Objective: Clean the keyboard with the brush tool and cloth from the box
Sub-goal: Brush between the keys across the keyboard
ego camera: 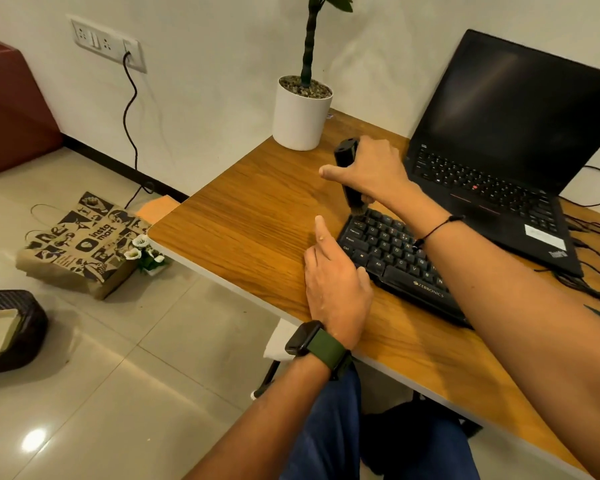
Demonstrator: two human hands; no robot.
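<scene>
A black keyboard lies on the wooden desk in front of a laptop. My right hand is shut on a black brush tool, held upright with its bristles touching the keyboard's top left corner. My left hand rests on the desk against the keyboard's left end, fingers on its edge, index finger stretched out. A watch with a green strap sits on that wrist. No cloth or box is in view.
An open black laptop stands behind the keyboard. A white plant pot sits at the desk's back corner. Cables trail at the right. On the floor lie a printed paper bag and a dark basket.
</scene>
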